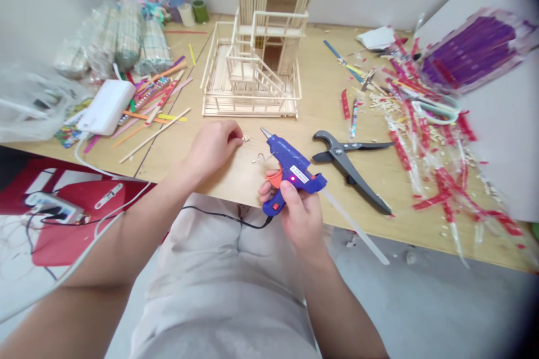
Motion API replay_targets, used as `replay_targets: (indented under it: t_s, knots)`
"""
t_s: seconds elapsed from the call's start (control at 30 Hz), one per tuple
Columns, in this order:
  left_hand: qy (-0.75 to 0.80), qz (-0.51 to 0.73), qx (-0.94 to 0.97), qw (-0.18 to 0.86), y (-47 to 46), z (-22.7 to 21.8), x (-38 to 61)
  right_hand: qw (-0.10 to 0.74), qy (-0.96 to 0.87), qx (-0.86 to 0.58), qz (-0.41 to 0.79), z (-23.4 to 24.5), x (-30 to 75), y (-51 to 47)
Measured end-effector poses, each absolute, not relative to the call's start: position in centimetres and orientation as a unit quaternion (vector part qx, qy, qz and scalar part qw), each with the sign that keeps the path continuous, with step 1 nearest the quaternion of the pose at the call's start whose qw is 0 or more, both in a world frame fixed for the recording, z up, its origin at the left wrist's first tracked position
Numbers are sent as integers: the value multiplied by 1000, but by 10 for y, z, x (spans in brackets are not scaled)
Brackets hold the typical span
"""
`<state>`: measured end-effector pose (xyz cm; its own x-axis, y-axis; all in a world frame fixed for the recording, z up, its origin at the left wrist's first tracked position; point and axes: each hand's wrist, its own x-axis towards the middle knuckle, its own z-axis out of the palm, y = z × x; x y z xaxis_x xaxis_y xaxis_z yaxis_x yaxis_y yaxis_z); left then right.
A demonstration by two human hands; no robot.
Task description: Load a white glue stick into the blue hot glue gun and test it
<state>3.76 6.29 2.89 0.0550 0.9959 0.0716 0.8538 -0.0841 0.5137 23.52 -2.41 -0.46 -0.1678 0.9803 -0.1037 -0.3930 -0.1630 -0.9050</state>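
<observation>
My right hand (301, 213) is wrapped round the handle of a blue hot glue gun (290, 162) with an orange trigger. Its red light is lit, its nozzle points up and left, and a clear glue stick (360, 230) sticks out of the back. My left hand (217, 148) rests on the table with fingers pinched; small pale bits (246, 138) show at the fingertips, too tiny to name. Behind both hands stands a model house (252, 106) of thin wooden sticks, with railings, a stair and a tall upper part.
Black-handled cutters (349, 165) lie open right of the glue gun. Red-and-clear wrappers (446, 190), scraps and scissors (440, 109) cover the right side. At left are a white power bank (107, 106), coloured sticks (158, 95) and bagged stick bundles (128, 39). The gun's black cord (227, 219) hangs at the front edge.
</observation>
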Motion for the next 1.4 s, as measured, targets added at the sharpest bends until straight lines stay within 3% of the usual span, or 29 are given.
replay_targets:
  t_s: [0.43,1.4]
  knots:
    - [654,244,697,166,61,19,35,518,-385,-390,656,-4,235,-25]
    - [675,128,713,139,70,39,40,516,-388,-378,663,-6,238,-27]
